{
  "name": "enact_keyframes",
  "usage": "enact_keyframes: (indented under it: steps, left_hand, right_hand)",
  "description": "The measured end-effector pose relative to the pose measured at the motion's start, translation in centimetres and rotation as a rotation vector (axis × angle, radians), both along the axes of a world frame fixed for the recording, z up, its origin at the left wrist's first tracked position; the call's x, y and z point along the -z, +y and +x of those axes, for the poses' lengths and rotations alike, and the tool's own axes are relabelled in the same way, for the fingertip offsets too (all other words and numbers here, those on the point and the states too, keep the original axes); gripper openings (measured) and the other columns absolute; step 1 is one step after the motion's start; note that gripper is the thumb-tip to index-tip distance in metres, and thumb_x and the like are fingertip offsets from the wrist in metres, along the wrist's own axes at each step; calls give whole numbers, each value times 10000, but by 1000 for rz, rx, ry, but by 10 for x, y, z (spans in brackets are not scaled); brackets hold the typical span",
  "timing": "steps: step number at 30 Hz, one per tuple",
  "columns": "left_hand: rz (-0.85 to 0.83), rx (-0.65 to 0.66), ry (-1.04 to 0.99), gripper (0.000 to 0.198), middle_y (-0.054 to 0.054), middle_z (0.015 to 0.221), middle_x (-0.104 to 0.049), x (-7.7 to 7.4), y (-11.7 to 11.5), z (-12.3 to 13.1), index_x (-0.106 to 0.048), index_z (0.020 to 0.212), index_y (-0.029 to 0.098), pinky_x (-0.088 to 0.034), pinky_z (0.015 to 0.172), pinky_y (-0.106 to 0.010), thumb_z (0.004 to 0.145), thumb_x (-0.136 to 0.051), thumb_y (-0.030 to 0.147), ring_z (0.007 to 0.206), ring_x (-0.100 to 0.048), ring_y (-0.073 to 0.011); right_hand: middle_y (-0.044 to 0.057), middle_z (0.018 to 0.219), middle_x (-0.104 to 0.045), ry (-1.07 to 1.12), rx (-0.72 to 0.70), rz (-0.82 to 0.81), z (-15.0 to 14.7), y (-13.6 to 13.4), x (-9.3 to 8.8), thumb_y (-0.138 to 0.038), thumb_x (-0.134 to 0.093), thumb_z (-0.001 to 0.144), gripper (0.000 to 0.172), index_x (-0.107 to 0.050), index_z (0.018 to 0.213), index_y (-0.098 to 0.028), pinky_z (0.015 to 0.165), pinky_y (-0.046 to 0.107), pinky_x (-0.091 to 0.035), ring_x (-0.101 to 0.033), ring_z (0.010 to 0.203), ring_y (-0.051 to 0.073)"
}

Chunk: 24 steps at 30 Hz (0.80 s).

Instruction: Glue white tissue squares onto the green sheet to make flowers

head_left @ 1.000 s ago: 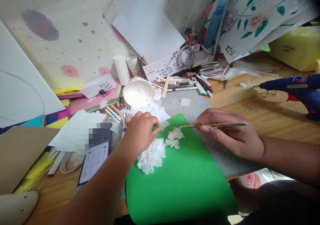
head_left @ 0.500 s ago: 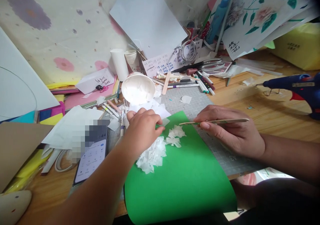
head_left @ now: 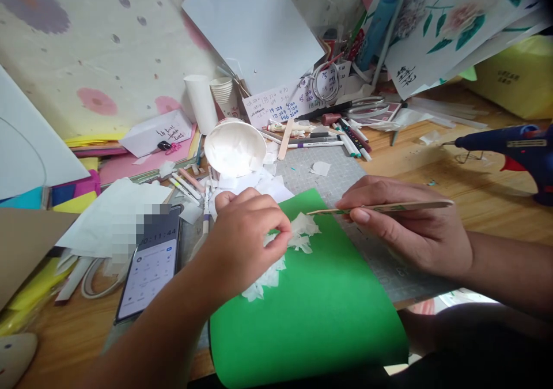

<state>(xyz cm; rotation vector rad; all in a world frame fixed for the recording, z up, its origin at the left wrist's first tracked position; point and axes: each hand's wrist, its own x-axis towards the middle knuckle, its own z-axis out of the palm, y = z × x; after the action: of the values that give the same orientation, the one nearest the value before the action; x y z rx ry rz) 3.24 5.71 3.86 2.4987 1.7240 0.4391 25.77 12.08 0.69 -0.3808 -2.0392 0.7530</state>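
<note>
A green sheet of paper lies before me, its near edge curving down. Torn white tissue paper pieces stand in a ruffled cluster on its upper part. My left hand is over the cluster, thumb and forefinger pinched together at the pieces; what is between the fingertips is hidden. Part of the cluster is covered by this hand. My right hand grips a wooden craft stick held nearly level, its tip just above the tissue pieces.
Beyond the sheet, a white paper bowl is tipped toward me. Markers and another craft stick lie on the grey cutting mat. At left is a phone, at right a blue glue gun. Paper cups stand behind.
My left hand has moved slightly right and down, its thumb and forefinger now closed together over the tissue cluster. My right hand has shifted a little to the right, still gripping the stick.
</note>
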Motion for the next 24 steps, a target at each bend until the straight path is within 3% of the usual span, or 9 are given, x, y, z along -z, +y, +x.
enact_keyframes:
  steps: [4,9,14,24]
  left_hand:
    - [-11,95,77,182,36,729,-640,6,-2,7,-639,666,214,-191,711,-374,812,-553,147,794,-518,-160]
    - [-38,97,133,154,30,728,-627,11,0,9,-638,683,222,-196,714,-387,814,-574,170,819,-516,-187]
    - [-29,102,164,159,20,730,-637,12,2,7,-637,680,235,-210,710,-391,819,-574,190,807,-507,-191]
    - [-67,-32,6,111,28,829,-665,8,5,1,-656,758,251,-213,743,-374,762,-586,165,852,-530,-178]
  right_hand:
    - [74,765,-653,-20,-39,9,-3,-4,-5,-93,-546,851,115,-640,914,-117,618,265,-493,-619,698,146]
    - [82,747,-655,-148,-130,102,-7,-4,-6,-89,-516,868,111,-613,916,-115,630,260,-488,-597,682,135]
    - [86,739,-643,-242,-99,175,-11,-5,0,-99,-497,875,110,-602,903,-119,624,268,-475,-596,682,147]
    - [43,680,-611,-406,-32,269,-27,-6,2,-151,-476,898,130,-596,849,-142,556,248,-417,-533,589,131]
